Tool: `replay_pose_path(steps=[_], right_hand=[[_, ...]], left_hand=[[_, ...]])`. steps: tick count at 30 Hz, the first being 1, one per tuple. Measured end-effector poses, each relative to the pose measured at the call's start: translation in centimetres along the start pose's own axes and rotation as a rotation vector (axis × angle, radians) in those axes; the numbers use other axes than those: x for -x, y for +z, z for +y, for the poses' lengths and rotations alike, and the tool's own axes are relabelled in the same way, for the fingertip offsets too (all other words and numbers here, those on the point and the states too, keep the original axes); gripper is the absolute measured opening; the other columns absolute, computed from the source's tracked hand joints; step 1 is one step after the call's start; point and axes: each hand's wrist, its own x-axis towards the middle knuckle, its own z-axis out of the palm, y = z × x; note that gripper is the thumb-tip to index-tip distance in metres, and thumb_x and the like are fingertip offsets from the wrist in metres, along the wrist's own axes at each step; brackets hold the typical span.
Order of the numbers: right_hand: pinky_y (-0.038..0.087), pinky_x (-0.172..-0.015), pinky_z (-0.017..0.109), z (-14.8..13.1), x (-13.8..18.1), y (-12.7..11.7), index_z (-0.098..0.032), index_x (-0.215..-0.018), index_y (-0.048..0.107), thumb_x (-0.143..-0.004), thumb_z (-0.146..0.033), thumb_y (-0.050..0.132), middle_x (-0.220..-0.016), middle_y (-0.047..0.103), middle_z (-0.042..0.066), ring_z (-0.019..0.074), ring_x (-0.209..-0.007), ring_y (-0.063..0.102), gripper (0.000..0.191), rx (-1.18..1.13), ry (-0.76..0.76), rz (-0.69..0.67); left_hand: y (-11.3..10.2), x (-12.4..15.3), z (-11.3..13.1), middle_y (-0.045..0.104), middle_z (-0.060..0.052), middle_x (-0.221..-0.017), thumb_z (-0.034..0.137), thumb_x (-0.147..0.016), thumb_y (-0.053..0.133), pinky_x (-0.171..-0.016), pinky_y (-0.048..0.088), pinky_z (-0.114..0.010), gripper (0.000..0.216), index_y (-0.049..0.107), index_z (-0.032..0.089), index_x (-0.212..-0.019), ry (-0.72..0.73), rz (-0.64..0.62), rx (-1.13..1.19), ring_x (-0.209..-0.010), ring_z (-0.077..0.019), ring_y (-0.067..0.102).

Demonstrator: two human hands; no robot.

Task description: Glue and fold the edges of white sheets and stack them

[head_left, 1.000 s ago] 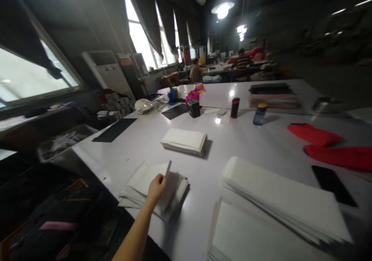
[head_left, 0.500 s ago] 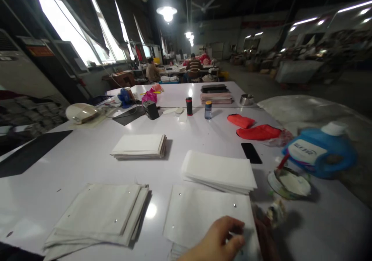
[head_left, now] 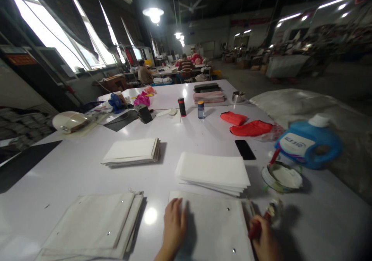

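My left hand (head_left: pixel 173 226) lies flat, fingers apart, on the left edge of a white fabric sheet (head_left: pixel 216 226) with small metal studs, at the near edge of the table. My right hand (head_left: pixel 264 239) grips a red-handled brush (head_left: pixel 260 224) just right of that sheet. A round dish of white paste (head_left: pixel 281 177) sits beyond my right hand. A stack of studded fabric pieces (head_left: pixel 93 226) lies to the left of my left hand.
Two more white stacks (head_left: pixel 213 172) (head_left: pixel 132 151) lie mid-table on the white table (head_left: pixel 72 176). A blue jug (head_left: pixel 308 143), a black phone (head_left: pixel 245 149), red cloths (head_left: pixel 250 128) and two small bottles (head_left: pixel 181 107) stand farther off. People sit at a far table (head_left: pixel 186 66).
My left hand left the left stack and now rests on the near sheet. My view swung right. My right hand came into view holding the brush.
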Motion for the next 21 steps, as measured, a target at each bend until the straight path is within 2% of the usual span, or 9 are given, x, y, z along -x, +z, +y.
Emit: replay_pose_path(steps=[1,3,5,7,10,13,15,17,21], right_hand=[[0.060,-0.056,0.036,-0.2,0.0,-0.1,-0.024,-0.105,0.058,-0.078,-0.038,0.056,-0.087,0.074,0.011,0.0265,-0.069,0.073,0.031,-0.050,0.028,-0.026],[0.062,-0.066,0.038,-0.8,0.2,-0.3,-0.023,-0.105,0.055,-0.078,-0.041,0.057,-0.091,0.074,0.012,0.0269,-0.077,0.074,0.032,-0.128,0.081,-0.066],[0.062,-0.072,0.039,-1.7,0.4,-0.3,-0.023,-0.107,0.052,-0.080,-0.048,0.058,-0.095,0.073,0.011,0.0259,-0.082,0.074,0.037,-0.165,0.124,-0.081],[0.060,-0.075,0.039,-2.9,0.7,-0.1,-0.023,-0.109,0.052,-0.081,-0.055,0.060,-0.094,0.072,0.009,0.0248,-0.081,0.072,0.043,-0.148,0.138,-0.062],[0.055,-0.068,0.036,-4.3,1.1,0.5,-0.023,-0.111,0.051,-0.081,-0.060,0.058,-0.082,0.068,0.004,0.0229,-0.072,0.069,0.048,-0.118,0.150,-0.042],[0.056,-0.066,0.034,-4.8,1.2,0.9,-0.022,-0.111,0.051,-0.082,-0.065,0.056,-0.076,0.066,0.002,0.0208,-0.068,0.068,0.052,-0.154,0.156,-0.023],[0.059,-0.068,0.035,-4.9,0.9,0.8,-0.021,-0.109,0.053,-0.078,-0.068,0.062,-0.076,0.065,0.003,0.0203,-0.067,0.067,0.057,-0.194,0.120,-0.002],[0.061,-0.066,0.034,-5.3,0.4,0.1,-0.021,-0.108,0.054,-0.071,-0.066,0.071,-0.075,0.065,0.004,0.0200,-0.067,0.067,0.060,-0.265,0.087,0.024],[0.062,-0.062,0.030,-6.3,-1.0,-2.3,-0.022,-0.106,0.051,-0.063,-0.056,0.082,-0.084,0.068,0.007,0.0195,-0.072,0.068,0.063,-0.402,0.118,0.133]], left_hand=[[-0.6,-0.9,-1.5,0.058,-0.022,-0.138,0.038,-0.097,0.037,-0.118,0.039,-0.055,0.051,0.057,0.009,-0.134,-0.148,0.013,-0.001,-0.134,-0.0332,0.053],[-1.9,-2.4,-4.3,0.066,-0.023,-0.125,0.034,-0.093,0.038,-0.113,0.043,-0.050,0.048,0.059,0.005,-0.126,-0.394,-0.088,0.040,-0.124,-0.0331,0.060],[-2.9,-3.3,-6.3,0.071,-0.019,-0.115,0.033,-0.090,0.038,-0.105,0.047,-0.042,0.043,0.064,0.008,-0.114,-0.482,-0.199,0.111,-0.115,-0.0296,0.065],[-3.4,-3.5,-7.2,0.074,-0.015,-0.106,0.038,-0.088,0.039,-0.097,0.049,-0.037,0.039,0.066,0.013,-0.102,-0.477,-0.247,0.185,-0.105,-0.0269,0.067],[-3.3,-3.3,-7.1,0.073,-0.011,-0.095,0.049,-0.080,0.044,-0.086,0.049,-0.035,0.042,0.065,0.015,-0.092,-0.489,-0.292,0.314,-0.093,-0.0259,0.066],[-3.5,-3.3,-6.6,0.065,-0.005,-0.076,0.064,-0.070,0.050,-0.072,0.046,-0.031,0.049,0.059,0.017,-0.081,-0.511,-0.308,0.462,-0.076,-0.0204,0.060],[-4.6,-3.4,-6.3,0.053,0.002,-0.066,0.073,-0.065,0.054,-0.063,0.040,-0.027,0.055,0.052,0.020,-0.076,-0.525,-0.282,0.539,-0.065,-0.0153,0.052],[-6.4,-3.4,-5.9,0.045,0.006,-0.064,0.075,-0.064,0.061,-0.059,0.033,-0.024,0.058,0.047,0.020,-0.077,-0.530,-0.266,0.643,-0.061,-0.0114,0.044],[-9.3,-2.8,-4.0,0.046,0.007,-0.066,0.067,-0.063,0.076,-0.056,0.026,-0.022,0.058,0.046,0.020,-0.080,-0.522,-0.302,0.846,-0.059,-0.0085,0.040]])
